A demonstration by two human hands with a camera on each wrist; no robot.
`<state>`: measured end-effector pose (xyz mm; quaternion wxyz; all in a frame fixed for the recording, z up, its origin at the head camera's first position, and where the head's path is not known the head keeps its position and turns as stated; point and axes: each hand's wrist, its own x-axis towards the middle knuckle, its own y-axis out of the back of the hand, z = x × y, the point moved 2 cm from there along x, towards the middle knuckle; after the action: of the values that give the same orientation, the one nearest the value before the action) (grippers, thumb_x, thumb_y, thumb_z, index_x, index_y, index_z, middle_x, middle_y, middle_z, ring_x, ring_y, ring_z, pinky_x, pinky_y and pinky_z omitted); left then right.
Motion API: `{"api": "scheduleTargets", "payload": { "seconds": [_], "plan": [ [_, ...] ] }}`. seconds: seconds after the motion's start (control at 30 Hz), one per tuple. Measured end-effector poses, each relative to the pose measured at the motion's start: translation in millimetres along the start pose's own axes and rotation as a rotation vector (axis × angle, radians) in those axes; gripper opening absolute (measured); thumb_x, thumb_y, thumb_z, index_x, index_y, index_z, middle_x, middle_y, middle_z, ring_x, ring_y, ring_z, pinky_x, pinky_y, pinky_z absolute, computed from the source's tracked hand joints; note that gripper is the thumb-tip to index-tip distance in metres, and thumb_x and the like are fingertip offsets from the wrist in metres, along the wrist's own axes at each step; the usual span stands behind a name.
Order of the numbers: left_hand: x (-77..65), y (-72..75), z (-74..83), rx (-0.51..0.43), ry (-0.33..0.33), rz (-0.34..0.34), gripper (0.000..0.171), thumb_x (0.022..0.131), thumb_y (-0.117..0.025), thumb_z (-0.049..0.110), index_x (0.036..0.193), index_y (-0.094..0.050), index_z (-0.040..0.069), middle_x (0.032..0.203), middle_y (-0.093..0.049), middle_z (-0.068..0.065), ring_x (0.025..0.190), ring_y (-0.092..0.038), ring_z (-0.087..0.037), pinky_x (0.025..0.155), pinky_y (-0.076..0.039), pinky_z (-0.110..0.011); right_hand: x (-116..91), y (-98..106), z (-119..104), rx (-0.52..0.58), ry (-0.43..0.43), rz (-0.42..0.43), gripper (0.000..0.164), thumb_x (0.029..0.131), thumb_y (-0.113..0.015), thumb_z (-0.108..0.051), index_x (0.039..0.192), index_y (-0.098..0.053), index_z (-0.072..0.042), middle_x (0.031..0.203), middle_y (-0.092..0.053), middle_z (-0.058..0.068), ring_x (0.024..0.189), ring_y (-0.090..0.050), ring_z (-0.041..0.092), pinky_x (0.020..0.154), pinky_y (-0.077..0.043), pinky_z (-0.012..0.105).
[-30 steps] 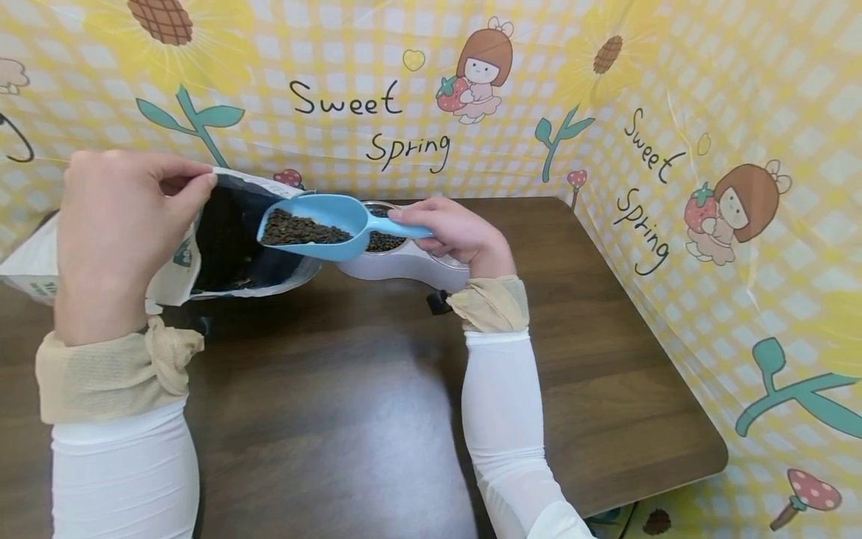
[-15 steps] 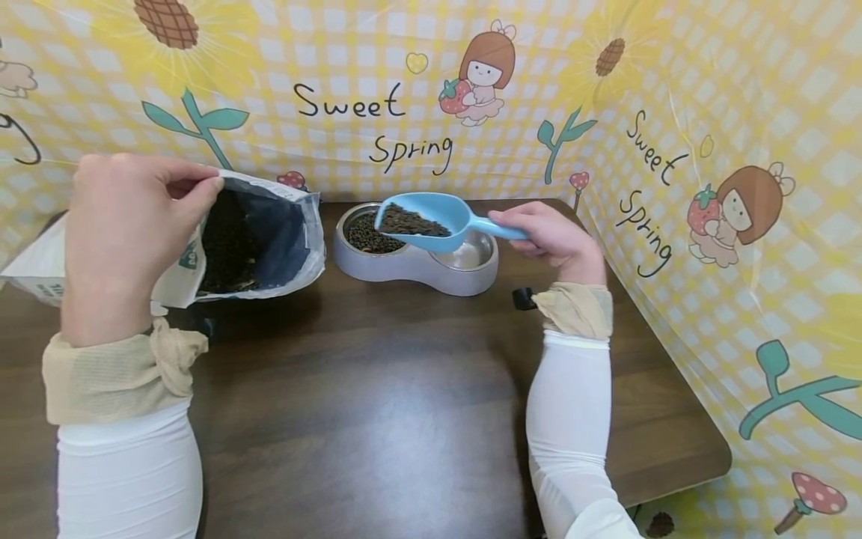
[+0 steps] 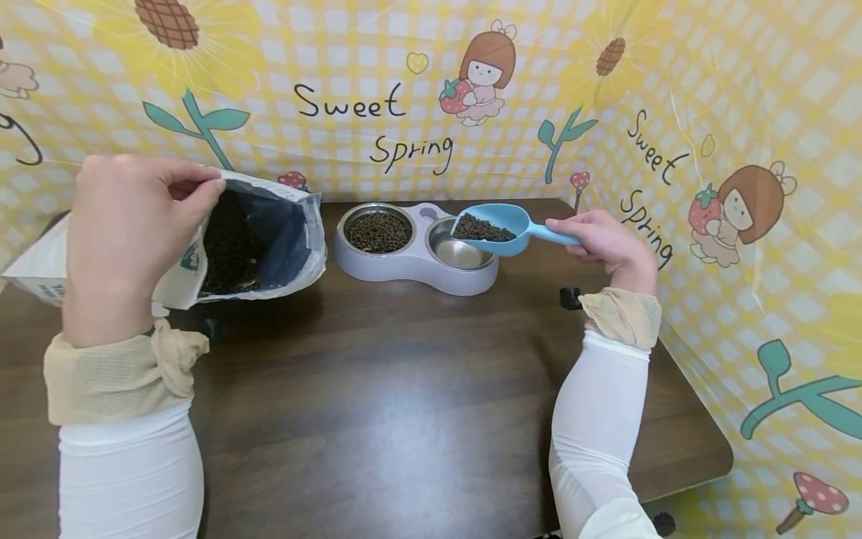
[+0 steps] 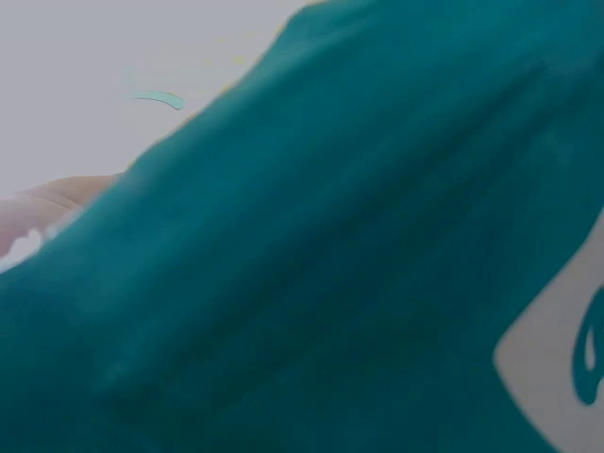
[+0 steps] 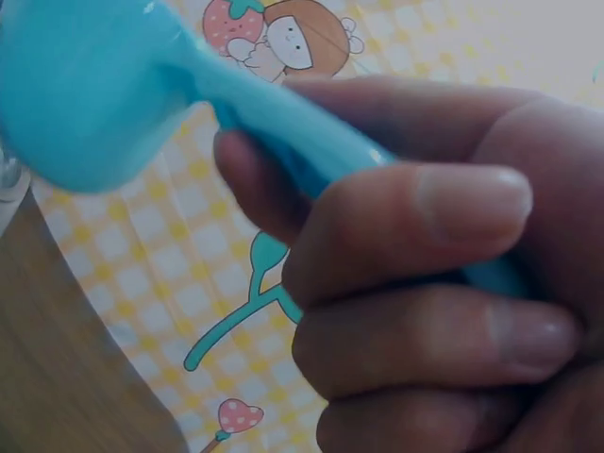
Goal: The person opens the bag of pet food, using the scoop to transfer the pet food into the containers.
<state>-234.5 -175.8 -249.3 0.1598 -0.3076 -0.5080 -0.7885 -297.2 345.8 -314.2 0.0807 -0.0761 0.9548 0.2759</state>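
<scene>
My right hand (image 3: pixel 609 243) grips the handle of a light blue scoop (image 3: pixel 512 217), its fingers curled round it in the right wrist view. Brown kibble (image 3: pixel 483 228) lies in the scoop, which is held above the right bowl (image 3: pixel 461 254) of a grey double pet bowl (image 3: pixel 417 266). Bare metal shows in that right bowl, while the left bowl holds kibble (image 3: pixel 378 233). At the left, my left hand (image 3: pixel 135 239) pinches the top edge of a white pet food bag (image 3: pixel 178 288). The bag's mouth gapes, showing dark kibble inside. Its teal side fills most of the left wrist view.
Everything stands on a dark wooden table (image 3: pixel 377 404). A yellow checked cloth (image 3: pixel 377 45) with printed flowers hangs behind it and along the right side. A small black object (image 3: pixel 570 298) sits at my right wrist.
My right hand has carried the loaded scoop rightward from the bag's mouth, past the left bowl, to above the right bowl. My left hand keeps its hold on the bag.
</scene>
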Motion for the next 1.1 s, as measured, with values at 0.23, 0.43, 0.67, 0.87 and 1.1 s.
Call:
{"api": "scheduleTargets", "payload": {
  "seconds": [0.23,0.43,0.67,0.87,1.1],
  "plan": [
    [-1.7,-1.3,0.0,-0.001,-0.007,-0.007,0.026,0.092,-0.065,0.018,0.097,-0.08,-0.003,0.076,-0.074,-0.029,0.063,-0.066,-0.04,0.05,-0.041,-0.031,1,-4,-7,-0.188,-0.038,0.048,0.042,0.088,-0.065,-0.054,0.071,-0.068,-0.016,0.043,-0.044,-0.01,0.038,-0.033,0.009,0.042,-0.028,0.022],
    [-1.2,-1.1,-0.2,0.0,-0.013,-0.006,0.026,0.092,-0.065,0.018,0.098,-0.08,-0.003,0.076,-0.074,-0.029,0.062,-0.066,-0.041,0.05,-0.042,-0.032,0,-9,-20,-0.364,-0.026,0.086,0.052,0.09,-0.06,-0.058,0.069,-0.065,-0.011,0.042,-0.045,-0.011,0.039,-0.035,0.011,0.043,-0.03,0.025],
    [-1.5,-1.2,-0.7,-0.004,-0.006,-0.009,0.027,0.093,-0.064,0.018,0.098,-0.08,-0.003,0.077,-0.074,-0.029,0.064,-0.066,-0.042,0.059,-0.049,-0.053,1,-12,-26,-0.464,-0.015,0.099,0.055,0.091,-0.057,-0.059,0.067,-0.066,-0.01,0.041,-0.044,-0.011,0.039,-0.035,0.011,0.043,-0.029,0.026],
    [-1.1,-0.6,0.0,-0.012,0.002,-0.013,0.027,0.093,-0.064,0.018,0.099,-0.079,-0.003,0.08,-0.075,-0.029,0.067,-0.067,-0.042,0.063,-0.049,-0.054,2,-11,-27,-0.472,-0.024,0.1,0.055,0.091,-0.057,-0.058,0.072,-0.068,-0.008,0.041,-0.044,-0.01,0.039,-0.036,0.011,0.043,-0.03,0.026],
    [-2.0,-1.6,-1.3,-0.019,0.009,-0.018,0.027,0.093,-0.064,0.018,0.099,-0.079,-0.003,0.082,-0.075,-0.03,0.07,-0.067,-0.043,0.066,-0.05,-0.057,3,-15,-29,-0.502,-0.015,0.116,0.052,0.092,-0.058,-0.054,0.078,-0.071,-0.005,0.042,-0.044,-0.01,0.043,-0.036,0.011,0.045,-0.03,0.026]
  ]
}}
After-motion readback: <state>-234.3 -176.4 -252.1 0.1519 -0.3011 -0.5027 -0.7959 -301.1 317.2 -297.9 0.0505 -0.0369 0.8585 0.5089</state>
